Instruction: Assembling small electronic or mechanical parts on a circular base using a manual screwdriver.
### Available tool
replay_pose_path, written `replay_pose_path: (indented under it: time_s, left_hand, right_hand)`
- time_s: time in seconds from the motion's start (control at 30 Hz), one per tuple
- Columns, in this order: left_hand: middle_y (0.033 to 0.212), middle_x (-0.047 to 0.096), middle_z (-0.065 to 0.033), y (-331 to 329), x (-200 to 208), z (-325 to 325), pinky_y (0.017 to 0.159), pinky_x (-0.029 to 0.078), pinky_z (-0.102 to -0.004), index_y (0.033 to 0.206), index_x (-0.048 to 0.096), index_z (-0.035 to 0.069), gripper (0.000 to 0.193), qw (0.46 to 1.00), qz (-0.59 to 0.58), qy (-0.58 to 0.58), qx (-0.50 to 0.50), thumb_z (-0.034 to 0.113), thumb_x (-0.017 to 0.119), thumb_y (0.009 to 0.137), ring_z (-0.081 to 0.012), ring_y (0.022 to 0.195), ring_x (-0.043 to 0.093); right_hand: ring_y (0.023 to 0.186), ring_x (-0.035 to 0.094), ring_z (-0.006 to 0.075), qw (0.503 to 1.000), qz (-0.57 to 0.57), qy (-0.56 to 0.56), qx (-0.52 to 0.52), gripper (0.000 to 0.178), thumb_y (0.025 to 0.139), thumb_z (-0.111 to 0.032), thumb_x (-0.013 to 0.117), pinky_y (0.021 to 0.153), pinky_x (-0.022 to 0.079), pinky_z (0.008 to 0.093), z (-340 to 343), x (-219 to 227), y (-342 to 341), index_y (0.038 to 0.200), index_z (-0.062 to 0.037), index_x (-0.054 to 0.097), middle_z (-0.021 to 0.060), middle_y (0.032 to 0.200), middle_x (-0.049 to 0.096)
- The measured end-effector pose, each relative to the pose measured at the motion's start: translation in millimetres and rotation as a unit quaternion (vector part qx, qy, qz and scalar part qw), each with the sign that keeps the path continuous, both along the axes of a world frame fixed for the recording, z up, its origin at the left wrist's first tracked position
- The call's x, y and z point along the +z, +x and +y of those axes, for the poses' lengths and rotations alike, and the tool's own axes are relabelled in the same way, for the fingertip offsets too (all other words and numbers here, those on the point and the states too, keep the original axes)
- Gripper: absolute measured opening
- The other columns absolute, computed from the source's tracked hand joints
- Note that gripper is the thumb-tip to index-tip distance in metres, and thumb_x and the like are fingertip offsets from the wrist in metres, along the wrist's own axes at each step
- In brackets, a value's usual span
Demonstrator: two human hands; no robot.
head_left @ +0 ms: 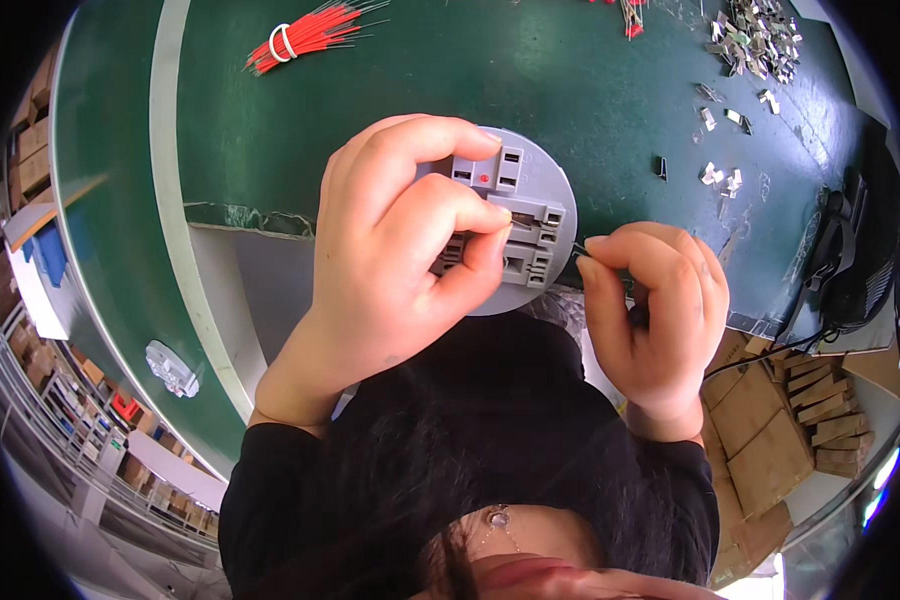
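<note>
A round grey plastic base (562, 190) with moulded slots and a small red spot sits at the front edge of the green table. My left hand (390, 225) reaches over it from the left. Its thumb and one finger pinch together above the middle slots, and what lies between them is too small to make out. Another fingertip touches near the base's far edge. Just right of the base, my right hand (660, 305) is closed, thumb and forefinger pinching a small dark metal piece (579, 250). My left hand covers the left part of the base.
Red-sleeved wires (310, 38) tied in a white band lie at the far left. Several loose metal clips (760, 45) are heaped at the far right, with others scattered nearer. A black device (850, 250) stands at the right edge. Another grey base (172, 368) rests on the left surface.
</note>
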State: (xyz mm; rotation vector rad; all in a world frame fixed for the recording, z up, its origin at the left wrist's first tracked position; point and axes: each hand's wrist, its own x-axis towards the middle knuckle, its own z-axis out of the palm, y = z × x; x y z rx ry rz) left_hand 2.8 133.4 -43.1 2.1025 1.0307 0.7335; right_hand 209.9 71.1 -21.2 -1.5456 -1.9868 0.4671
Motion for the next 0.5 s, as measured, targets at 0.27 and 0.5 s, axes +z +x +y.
replay_pose_path:
  time_s: [0.27, 0.5]
  left_hand:
    - [0.122, 0.058, -0.0155, -14.8, -7.6, -16.0, 0.084, 0.053, -0.0335, 0.084, 0.062, 0.005, 0.021, 0.999, -0.026, 0.007, 0.034, -0.008, 0.075, 0.073, -0.0257, 0.104, 0.062]
    - [0.121, 0.059, -0.0159, -14.9, -4.7, -21.7, 0.083, 0.053, -0.0346, 0.084, 0.061, 0.005, 0.022, 0.999, -0.017, 0.036, 0.032, -0.007, 0.076, 0.072, -0.0272, 0.103, 0.062]
  right_hand:
    - [0.060, 0.060, 0.0142, 0.998, -0.037, 0.015, -0.052, 0.029, 0.075, -0.002, 0.080, 0.051, 0.035, 0.0281, -10.6, -10.4, -32.1, 0.095, -0.0084, 0.061, -0.0009, 0.080, 0.067]
    - [0.062, 0.060, 0.0137, 0.997, -0.057, 0.029, -0.049, 0.030, 0.073, -0.003, 0.082, 0.053, 0.035, 0.0281, -17.8, -6.9, -35.2, 0.095, -0.0087, 0.061, -0.0013, 0.080, 0.067]
